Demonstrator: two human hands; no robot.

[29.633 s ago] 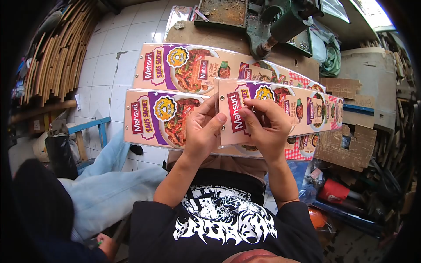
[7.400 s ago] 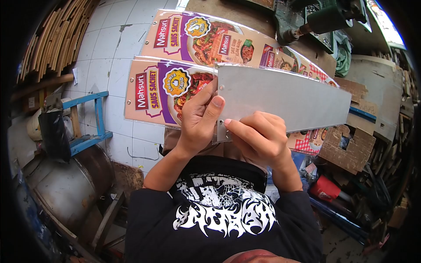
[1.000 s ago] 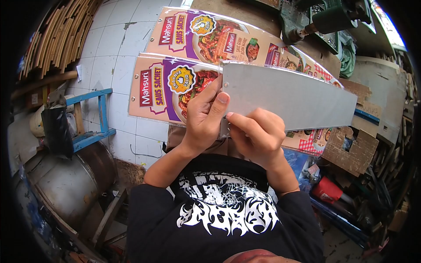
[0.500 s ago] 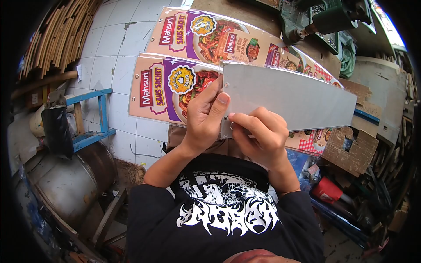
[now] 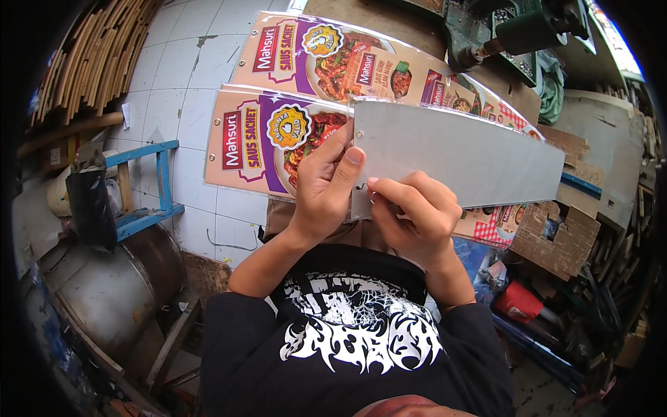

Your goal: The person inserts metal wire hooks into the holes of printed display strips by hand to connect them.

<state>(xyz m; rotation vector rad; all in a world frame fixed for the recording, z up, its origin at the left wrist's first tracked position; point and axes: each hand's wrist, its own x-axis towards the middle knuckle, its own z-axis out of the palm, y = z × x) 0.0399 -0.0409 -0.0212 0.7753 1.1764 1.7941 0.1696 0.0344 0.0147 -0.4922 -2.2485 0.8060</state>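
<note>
A panel with a plain grey back (image 5: pixel 458 149) lies across printed sauce sign panels. My left hand (image 5: pixel 323 184) grips its narrow left end, thumb on the grey face and fingers behind. Small holes show along that edge. My right hand (image 5: pixel 420 212) pinches a small metal hook (image 5: pixel 363 186) at the lower hole, thumb and forefinger together; whether the hook is fully through the hole I cannot tell. A printed sign panel (image 5: pixel 233 142) sticks out to the left below the grey one. Another printed sign panel (image 5: pixel 267 52) lies above it.
A green drill-press-like machine (image 5: pixel 521 42) stands at the upper right. A blue stool frame (image 5: pixel 163 177) and a rusty metal drum (image 5: pixel 111 278) are on the left. Wooden strips (image 5: pixel 90 55) lean at the upper left. A cut wooden board (image 5: pixel 556 233) lies right of the panels.
My right hand has shifted slightly right, away from the panel's edge, and more of the hook shows at the hole. My left hand and the panels stay in place.
</note>
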